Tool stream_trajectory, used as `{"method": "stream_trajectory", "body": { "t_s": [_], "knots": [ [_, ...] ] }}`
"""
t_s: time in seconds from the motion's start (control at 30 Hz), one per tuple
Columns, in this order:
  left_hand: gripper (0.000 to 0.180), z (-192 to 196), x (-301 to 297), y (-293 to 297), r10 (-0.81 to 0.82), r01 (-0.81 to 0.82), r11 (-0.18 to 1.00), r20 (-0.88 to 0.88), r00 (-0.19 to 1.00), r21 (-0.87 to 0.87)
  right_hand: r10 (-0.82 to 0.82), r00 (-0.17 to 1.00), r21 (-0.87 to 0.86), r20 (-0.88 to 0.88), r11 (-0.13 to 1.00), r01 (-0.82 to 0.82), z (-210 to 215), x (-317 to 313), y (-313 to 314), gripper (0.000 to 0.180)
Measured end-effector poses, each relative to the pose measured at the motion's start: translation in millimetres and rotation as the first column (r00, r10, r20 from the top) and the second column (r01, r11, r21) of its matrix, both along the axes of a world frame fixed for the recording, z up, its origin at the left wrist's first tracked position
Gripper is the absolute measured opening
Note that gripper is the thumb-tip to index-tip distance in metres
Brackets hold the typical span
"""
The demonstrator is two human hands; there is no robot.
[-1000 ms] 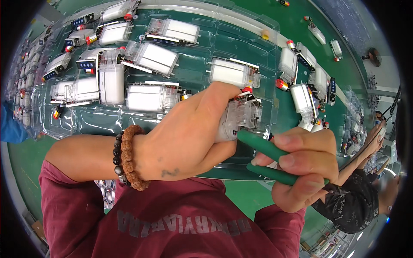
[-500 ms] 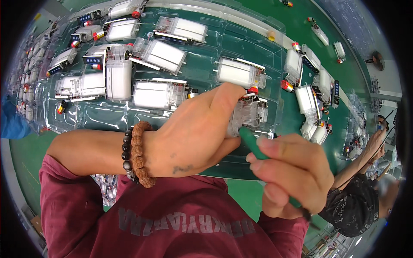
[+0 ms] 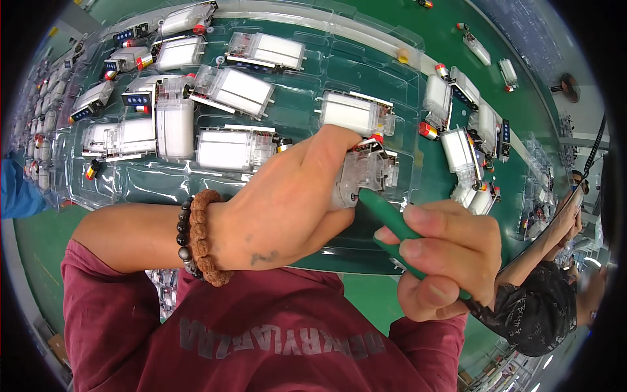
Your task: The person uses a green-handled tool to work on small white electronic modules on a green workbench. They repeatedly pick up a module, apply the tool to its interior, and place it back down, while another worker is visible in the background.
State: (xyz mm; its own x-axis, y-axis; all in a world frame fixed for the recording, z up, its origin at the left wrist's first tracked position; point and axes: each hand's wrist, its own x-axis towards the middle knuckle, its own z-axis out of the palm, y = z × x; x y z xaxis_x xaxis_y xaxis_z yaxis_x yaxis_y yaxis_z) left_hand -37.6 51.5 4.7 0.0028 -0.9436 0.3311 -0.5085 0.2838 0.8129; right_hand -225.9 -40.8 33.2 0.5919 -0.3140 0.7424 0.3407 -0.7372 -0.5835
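My left hand grips a small clear plastic module with a red part at its top, held just above the clear tray. Two bead bracelets, one brown and one dark, circle that wrist. My right hand is closed around a green-handled hand tool. Its working end points up and left and touches the module's lower edge. The tool's jaws are hidden behind the module and my fingers.
The clear moulded tray lies on a green bench and holds several white-and-clear modules. More modules lie loose to the right. Another person's arm in a dark patterned sleeve reaches in at the right. A blue sleeve shows at far left.
My right hand has shifted its grip on the green tool and brought its tip up against the module. My left hand keeps hold of the module in about the same place.
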Motion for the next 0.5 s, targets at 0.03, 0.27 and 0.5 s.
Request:
{"method": "stream_trajectory", "body": {
  "t_s": [0.03,0.27,0.5],
  "knots": [
    [0.063,0,0,0,0.000,0.000,1.000,0.000,1.000,0.001,-0.001,1.000,-0.007,-0.006,1.000,0.001,0,0,1,0.022],
    [0.063,0,0,1,-0.004,0.005,0.999,-0.017,1.000,0.035,0.042,0.995,0.087,-0.089,0.996,-0.035,1,1,-2,0.024],
    [0.058,-3,-1,1,-0.011,0.010,1.000,0.042,0.999,0.020,0.050,0.973,-0.007,-0.226,0.999,-0.053,14,5,0,0.031]
  ]
}}
